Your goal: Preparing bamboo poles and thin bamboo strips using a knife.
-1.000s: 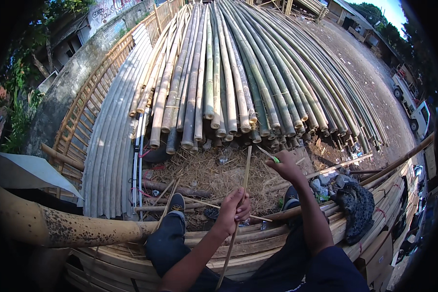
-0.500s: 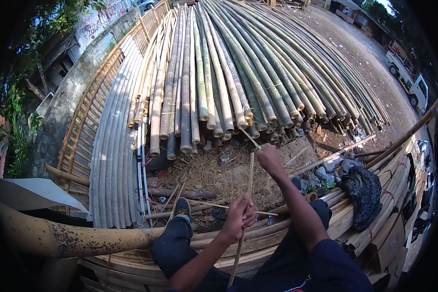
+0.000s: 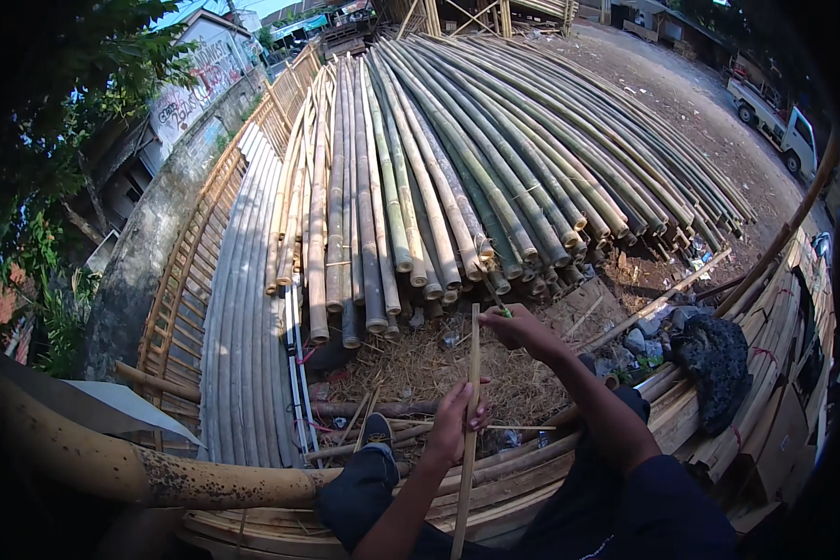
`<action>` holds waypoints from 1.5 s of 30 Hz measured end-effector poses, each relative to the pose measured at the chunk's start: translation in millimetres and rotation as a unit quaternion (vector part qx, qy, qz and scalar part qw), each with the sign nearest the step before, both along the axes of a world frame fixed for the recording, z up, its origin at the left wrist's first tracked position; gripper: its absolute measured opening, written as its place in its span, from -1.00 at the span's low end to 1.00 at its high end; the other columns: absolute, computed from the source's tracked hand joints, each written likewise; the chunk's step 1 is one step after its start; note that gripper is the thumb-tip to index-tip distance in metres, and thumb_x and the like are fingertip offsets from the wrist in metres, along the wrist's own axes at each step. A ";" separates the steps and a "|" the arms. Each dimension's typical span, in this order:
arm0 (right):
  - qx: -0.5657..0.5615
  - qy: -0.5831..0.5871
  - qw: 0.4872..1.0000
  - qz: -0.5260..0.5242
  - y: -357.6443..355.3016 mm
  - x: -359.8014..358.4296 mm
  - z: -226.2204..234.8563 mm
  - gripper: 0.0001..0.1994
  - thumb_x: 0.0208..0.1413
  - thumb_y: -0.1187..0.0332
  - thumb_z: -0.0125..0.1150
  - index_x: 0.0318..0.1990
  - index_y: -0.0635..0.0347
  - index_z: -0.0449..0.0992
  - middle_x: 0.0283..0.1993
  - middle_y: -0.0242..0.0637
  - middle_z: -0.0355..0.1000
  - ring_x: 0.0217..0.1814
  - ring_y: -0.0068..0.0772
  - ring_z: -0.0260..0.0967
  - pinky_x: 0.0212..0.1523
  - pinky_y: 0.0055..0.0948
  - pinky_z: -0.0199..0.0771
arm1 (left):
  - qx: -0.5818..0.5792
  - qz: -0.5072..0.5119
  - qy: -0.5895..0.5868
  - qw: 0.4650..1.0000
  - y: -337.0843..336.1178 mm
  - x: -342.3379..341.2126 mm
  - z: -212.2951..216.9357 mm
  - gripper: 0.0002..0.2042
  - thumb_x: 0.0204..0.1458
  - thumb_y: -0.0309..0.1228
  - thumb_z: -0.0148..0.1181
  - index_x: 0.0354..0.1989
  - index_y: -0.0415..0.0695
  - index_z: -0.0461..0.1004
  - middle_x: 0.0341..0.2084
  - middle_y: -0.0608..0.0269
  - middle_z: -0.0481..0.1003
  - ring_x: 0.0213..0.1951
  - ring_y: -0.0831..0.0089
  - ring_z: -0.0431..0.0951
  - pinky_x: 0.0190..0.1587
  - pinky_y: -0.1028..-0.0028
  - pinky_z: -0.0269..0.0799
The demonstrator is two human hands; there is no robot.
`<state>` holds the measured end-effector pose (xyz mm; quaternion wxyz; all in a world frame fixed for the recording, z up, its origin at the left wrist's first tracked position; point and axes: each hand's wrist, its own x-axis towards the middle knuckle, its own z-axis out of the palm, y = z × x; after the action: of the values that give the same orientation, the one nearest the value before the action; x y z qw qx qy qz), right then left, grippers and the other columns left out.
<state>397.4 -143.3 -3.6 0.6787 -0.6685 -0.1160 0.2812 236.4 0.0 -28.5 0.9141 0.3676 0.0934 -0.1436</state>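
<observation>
My left hand is closed round a long, narrow bamboo strip, which stands nearly upright and runs down past the lower edge near my lap. Near the strip's top end, my right hand is closed on a knife with a green handle. Its thin blade points up and to the left, and part of it blends into the poles behind. Whether the blade touches the strip I cannot tell.
A large stack of bamboo poles lies ahead. Corrugated sheets and a bamboo fence run along the left. A thick bamboo pole crosses at lower left. Dark cloth hangs over split bamboo at right, and a white truck stands far right.
The view has tilted up. My right hand has turned the knife, so the blade shows less, and it sits beside the strip's top. My left hand still grips the strip.
</observation>
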 end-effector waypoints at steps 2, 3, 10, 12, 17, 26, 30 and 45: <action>0.042 0.035 0.997 0.046 1.3 -2.9 0.4 -0.74 0.14 0.18 0.11 -0.32 0.20 0.56 -0.74 -0.63 0.00 -0.74 -0.78 -0.15 -0.71 -0.60 -0.25 | 0.006 -0.014 0.001 1.000 -2.6 2.7 -3.0 -0.68 0.27 -0.24 -0.25 0.02 -0.22 0.23 -0.61 0.35 0.19 -0.65 0.68 0.11 -0.55 0.66 0.11; 0.071 0.049 0.995 0.049 -0.7 -3.2 4.6 -0.76 0.14 0.23 0.11 -0.31 0.23 0.55 -0.74 -0.65 0.00 -0.75 -0.77 -0.16 -0.70 -0.61 -0.25 | 0.002 -0.028 -0.004 1.000 -4.2 3.8 -3.8 -0.67 0.27 -0.23 -0.24 0.03 -0.22 0.22 -0.59 0.34 0.21 -0.64 0.66 0.14 -0.54 0.64 0.14; 0.247 -0.011 0.961 -0.126 -70.5 20.8 46.8 -0.77 0.15 0.24 0.12 -0.33 0.26 0.53 -0.71 -0.65 0.10 -0.75 -0.80 -0.09 -0.71 -0.66 -0.17 | 0.127 -0.221 0.025 0.967 -29.9 -14.0 22.0 -0.57 0.23 -0.13 -0.19 0.13 -0.18 0.15 -0.34 0.13 0.42 -0.30 0.36 0.50 -0.22 0.39 0.46; 0.307 0.006 0.914 -0.265 -99.4 25.8 57.1 -0.77 0.16 0.19 0.11 -0.34 0.16 0.53 -0.70 -0.65 0.16 -0.74 -0.79 0.02 -0.72 -0.68 -0.09 | 0.161 -0.301 0.073 0.937 -44.6 -41.1 19.0 -0.53 0.20 -0.10 -0.15 0.14 -0.18 0.13 -0.26 0.08 0.44 -0.20 0.29 0.52 -0.13 0.30 0.47; 0.354 0.000 0.838 -0.415 -188.7 57.2 26.6 -0.76 0.11 0.19 0.15 -0.40 0.17 0.54 -0.67 -0.56 0.23 -0.67 -0.70 0.12 -0.66 -0.60 0.05 | 0.235 -0.299 0.131 0.915 -81.8 -149.8 9.0 -0.69 0.22 -0.15 -0.10 -0.06 -0.12 0.36 -0.67 0.39 0.32 -0.55 0.57 0.39 -0.46 0.62 0.30; 0.353 -0.031 0.696 -0.625 -302.7 90.5 -42.6 -0.73 0.09 0.15 0.14 -0.43 0.18 0.54 -0.64 -0.52 0.34 -0.68 -0.63 0.16 -0.66 -0.60 0.07 | 0.516 -0.134 -0.088 0.841 -66.1 -98.7 13.4 -0.74 0.18 -0.27 -0.03 -0.16 -0.20 0.47 -0.65 0.38 0.40 -0.61 0.59 0.35 -0.56 0.54 0.22; 0.330 -0.074 0.675 -0.656 -352.4 79.6 -63.9 -0.72 0.09 0.10 0.15 -0.43 0.12 0.53 -0.67 -0.59 0.20 -0.72 -0.62 0.03 -0.68 -0.58 -0.04 | 0.680 -0.156 -0.164 0.698 -79.3 -47.5 57.9 -0.69 0.14 -0.25 0.03 0.00 -0.11 0.45 -0.54 0.23 0.53 -0.54 0.54 0.45 -0.50 0.49 0.31; 0.088 -0.217 0.868 -0.437 -259.2 21.4 40.8 -0.80 0.14 0.32 0.08 -0.39 0.27 0.52 -0.74 -0.41 0.24 -0.76 -0.64 0.14 -0.71 -0.54 0.09 | 0.513 -0.025 -0.176 0.840 -115.5 78.5 10.3 -0.78 0.13 -0.35 0.05 -0.12 -0.18 0.38 -0.27 0.22 0.48 -0.19 0.42 0.49 -0.11 0.45 0.35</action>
<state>418.7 -402.5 37.2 0.7459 -0.6324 0.0197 -0.2079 314.9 -115.5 -18.1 0.5916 0.8055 -0.0181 -0.0303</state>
